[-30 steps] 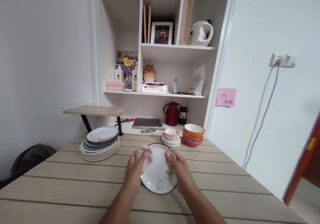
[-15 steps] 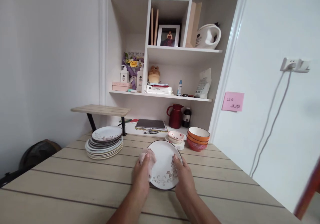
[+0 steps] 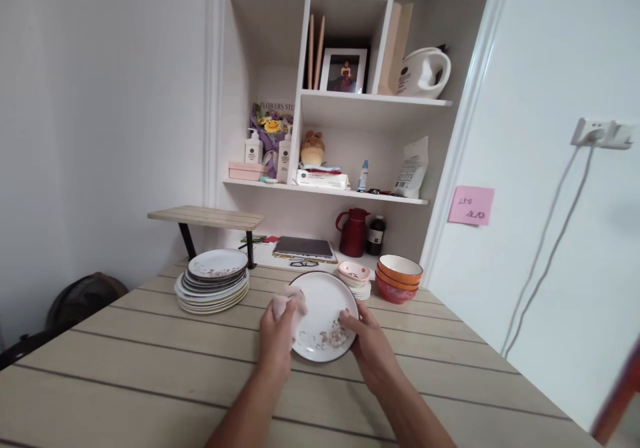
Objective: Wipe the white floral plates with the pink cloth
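A white plate (image 3: pixel 323 305) with a dark rim and brown floral pattern is tilted toward me above the middle of the table. My right hand (image 3: pixel 367 341) grips its right edge, thumb on the face and fingers behind. At the plate's left edge, my left hand (image 3: pixel 277 331) is closed on a pale pink cloth (image 3: pixel 294 305), which is pressed against the rim. Fingers behind the plate and cloth are partly hidden. To the left stands a stack of plates (image 3: pixel 215 288), the top one bearing a similar floral pattern.
Small pink dishes (image 3: pixel 354 273) on white saucers and a stack of orange and red bowls (image 3: pixel 399 278) stand at the back right of the wooden table (image 3: pixel 150 381). A low riser (image 3: pixel 207 217) stands back left. Behind are a laptop (image 3: pixel 303 247), a red jug (image 3: pixel 353 233) and shelves.
The plate has lifted slightly and turned, its floral pattern shifting toward the lower right. Both hands moved with it, the left a little outward and up. The camera view has shifted slightly.
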Demonstrator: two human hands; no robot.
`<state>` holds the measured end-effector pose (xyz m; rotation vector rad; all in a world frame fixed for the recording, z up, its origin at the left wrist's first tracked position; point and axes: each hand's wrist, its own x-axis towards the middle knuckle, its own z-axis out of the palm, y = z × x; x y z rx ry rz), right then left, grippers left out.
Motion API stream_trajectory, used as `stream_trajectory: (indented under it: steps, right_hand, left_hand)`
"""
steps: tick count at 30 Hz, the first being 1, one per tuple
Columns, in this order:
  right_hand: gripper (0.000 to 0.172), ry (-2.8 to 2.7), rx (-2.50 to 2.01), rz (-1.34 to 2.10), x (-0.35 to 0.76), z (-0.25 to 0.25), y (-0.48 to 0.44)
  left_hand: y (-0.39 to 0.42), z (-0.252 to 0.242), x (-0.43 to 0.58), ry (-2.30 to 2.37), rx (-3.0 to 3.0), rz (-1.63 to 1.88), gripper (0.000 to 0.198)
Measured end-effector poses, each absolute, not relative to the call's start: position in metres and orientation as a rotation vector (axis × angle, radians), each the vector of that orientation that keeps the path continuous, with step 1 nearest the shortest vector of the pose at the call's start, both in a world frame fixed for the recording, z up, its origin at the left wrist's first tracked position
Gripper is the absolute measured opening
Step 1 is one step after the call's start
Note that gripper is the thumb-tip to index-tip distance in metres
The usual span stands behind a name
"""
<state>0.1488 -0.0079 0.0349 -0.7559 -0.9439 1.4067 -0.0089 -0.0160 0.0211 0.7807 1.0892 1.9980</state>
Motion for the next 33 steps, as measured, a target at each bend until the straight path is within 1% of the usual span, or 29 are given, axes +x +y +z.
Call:
stream_trajectory:
  steps: [2, 4, 9, 13, 20, 24, 28, 33]
  right_hand:
    - [0.049, -1.134, -0.754, 1.273, 0.157, 0.041, -0.008]
    - [0.042, -1.27, -0.739, 1.171, 0.166, 0.047, -0.007]
    - [0.034, -1.546, -0.791, 1.007, 0.183, 0.059, -0.01]
    - [0.027, -1.638, -0.821, 0.941, 0.188, 0.06, -0.012]
    - [0.028, -1.432, -0.812, 0.926, 0.173, 0.046, -0.008]
    - [0.03, -1.293, -0.78, 0.997, 0.161, 0.042, -0.012]
    - [0.042, -1.043, -0.76, 1.112, 0.152, 0.042, -0.016]
    - [0.058, -0.841, -0.746, 1.142, 0.146, 0.043, -0.018]
  left_hand:
    - [-0.019, 0.029, -0.015, 1.137, 0.93, 2.015, 0.047]
    - [-0.021, 0.033, -0.015, 1.138, 1.037, 2.047, 0.045]
    - [-0.028, 0.032, -0.004, 1.125, 1.355, 1.911, 0.033]
    - [-0.032, 0.031, 0.002, 1.091, 1.474, 1.864, 0.031]
    - [-0.027, 0.035, -0.004, 1.123, 1.361, 1.823, 0.031]
    - [-0.02, 0.032, -0.007, 1.156, 1.249, 1.837, 0.033]
    - [-0.02, 0.031, -0.005, 1.091, 1.077, 1.862, 0.038]
    - [-0.023, 0.03, 0.003, 0.992, 0.88, 1.9, 0.048]
